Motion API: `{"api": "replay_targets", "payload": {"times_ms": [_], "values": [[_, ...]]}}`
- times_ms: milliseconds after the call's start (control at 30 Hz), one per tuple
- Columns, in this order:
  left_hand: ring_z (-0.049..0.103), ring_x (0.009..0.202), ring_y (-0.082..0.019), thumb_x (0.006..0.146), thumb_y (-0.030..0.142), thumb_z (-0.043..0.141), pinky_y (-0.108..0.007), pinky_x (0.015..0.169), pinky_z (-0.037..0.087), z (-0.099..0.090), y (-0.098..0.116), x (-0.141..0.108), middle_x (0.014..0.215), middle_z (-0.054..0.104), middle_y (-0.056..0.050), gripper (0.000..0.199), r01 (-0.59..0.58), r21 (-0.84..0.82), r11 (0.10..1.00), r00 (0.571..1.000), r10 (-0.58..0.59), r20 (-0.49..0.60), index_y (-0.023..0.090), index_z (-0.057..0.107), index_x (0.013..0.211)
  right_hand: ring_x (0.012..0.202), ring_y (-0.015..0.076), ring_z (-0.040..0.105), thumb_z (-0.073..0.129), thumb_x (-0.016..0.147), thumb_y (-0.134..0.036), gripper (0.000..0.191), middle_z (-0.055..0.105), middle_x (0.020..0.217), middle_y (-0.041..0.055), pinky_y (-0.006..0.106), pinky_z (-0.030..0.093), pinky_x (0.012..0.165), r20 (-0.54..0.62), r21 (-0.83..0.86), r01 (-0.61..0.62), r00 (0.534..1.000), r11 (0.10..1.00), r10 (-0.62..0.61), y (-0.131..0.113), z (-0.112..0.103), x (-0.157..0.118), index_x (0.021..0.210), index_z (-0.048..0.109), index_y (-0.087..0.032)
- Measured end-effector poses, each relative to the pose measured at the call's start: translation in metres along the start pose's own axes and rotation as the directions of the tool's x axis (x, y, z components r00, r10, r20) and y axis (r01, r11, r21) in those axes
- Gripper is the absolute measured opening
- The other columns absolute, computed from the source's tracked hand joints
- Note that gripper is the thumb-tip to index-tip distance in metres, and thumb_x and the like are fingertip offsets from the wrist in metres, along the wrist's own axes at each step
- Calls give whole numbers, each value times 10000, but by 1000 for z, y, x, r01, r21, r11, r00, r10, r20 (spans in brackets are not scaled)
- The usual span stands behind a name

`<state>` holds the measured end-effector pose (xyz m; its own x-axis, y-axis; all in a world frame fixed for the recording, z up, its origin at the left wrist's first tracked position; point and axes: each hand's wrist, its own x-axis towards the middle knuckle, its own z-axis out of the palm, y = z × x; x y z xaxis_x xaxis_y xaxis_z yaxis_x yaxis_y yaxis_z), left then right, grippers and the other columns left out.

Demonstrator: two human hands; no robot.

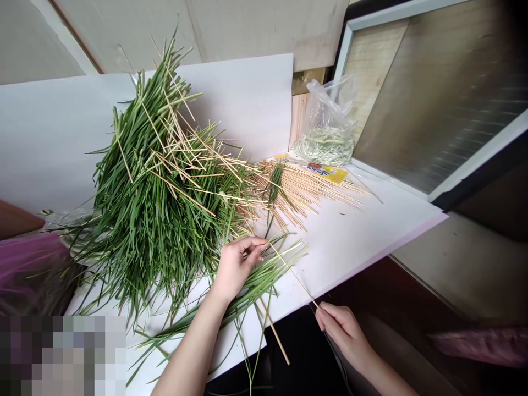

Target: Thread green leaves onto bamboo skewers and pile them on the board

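A thin wooden skewer (295,276) slants between my two hands. My right hand (340,330) grips its lower end, beyond the table's front edge. At the skewer's upper tip, my left hand (243,261) is closed in a pinch on a thin green stalk, over a loose bundle of green stalks (258,283). Another skewer (275,333) lies partly under that bundle and sticks out past the edge. Behind my left hand rises a large heap of long green leaves (152,220), with many skewers scattered over its top.
A fan of many skewers (305,190) lies on the white table (342,242). Behind it stands a clear plastic bag (328,126) with pale green strips. A framed glass panel (437,93) leans at the right. Purple mesh (35,258) is at the left edge.
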<state>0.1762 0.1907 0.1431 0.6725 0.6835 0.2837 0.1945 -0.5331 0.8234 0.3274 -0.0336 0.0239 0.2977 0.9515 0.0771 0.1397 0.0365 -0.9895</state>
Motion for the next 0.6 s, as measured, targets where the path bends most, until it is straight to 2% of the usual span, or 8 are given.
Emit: {"api": "replay_targets", "payload": {"times_ms": [367, 600], "values": [[695, 616, -130, 920, 282, 657, -238, 638, 529, 1, -2, -1, 940, 782, -45, 157, 32, 1, 1000, 999, -31, -34, 174, 768, 943, 458, 112, 205, 413, 1069, -543, 528, 241, 557, -74, 278, 142, 448, 7, 20, -3, 1000, 1000, 3, 1, 0, -1, 653, 405, -217], [701, 619, -136, 919, 302, 659, -238, 633, 536, 0, -3, 0, 911, 781, -38, 166, 22, -13, 1000, 1000, -23, -18, 182, 770, 941, 448, 109, 214, 416, 1066, -555, 533, 239, 548, -74, 270, 147, 430, 9, 19, -6, 1000, 1000, 6, -1, 0, -1, 654, 410, -217]]}}
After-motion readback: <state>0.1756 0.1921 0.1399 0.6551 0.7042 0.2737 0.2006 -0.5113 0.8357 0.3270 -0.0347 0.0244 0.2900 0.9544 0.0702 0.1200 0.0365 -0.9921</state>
